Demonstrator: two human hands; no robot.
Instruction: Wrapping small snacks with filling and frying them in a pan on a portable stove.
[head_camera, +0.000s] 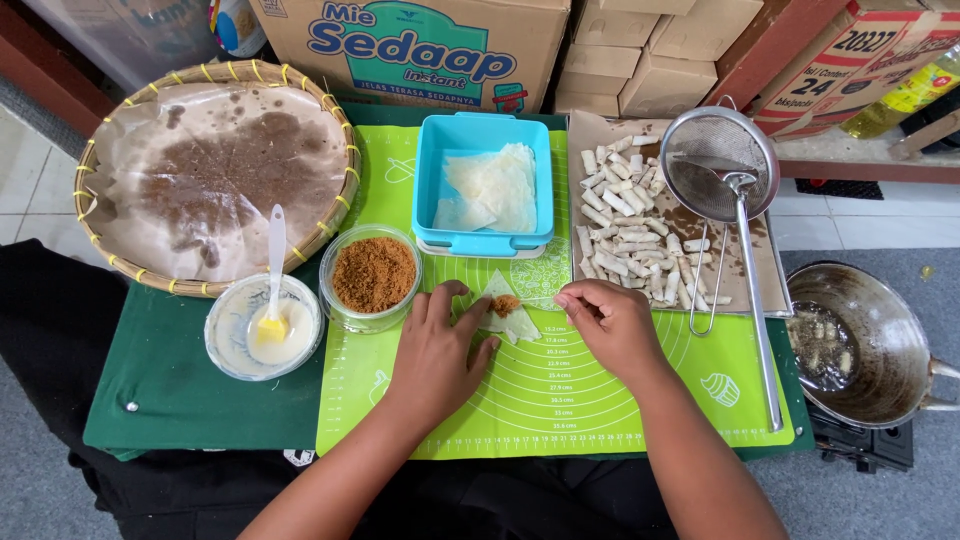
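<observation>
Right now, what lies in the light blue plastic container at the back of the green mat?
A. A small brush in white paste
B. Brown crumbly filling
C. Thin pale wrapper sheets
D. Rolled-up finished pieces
C: the light blue container holds flat, pale wrapper sheets; the brown filling is in the round clear bowl, the rolled pieces lie on the paper-lined tray, and the brush stands in the paste bowl.

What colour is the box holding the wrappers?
Light blue box, seen in the head view.
</observation>
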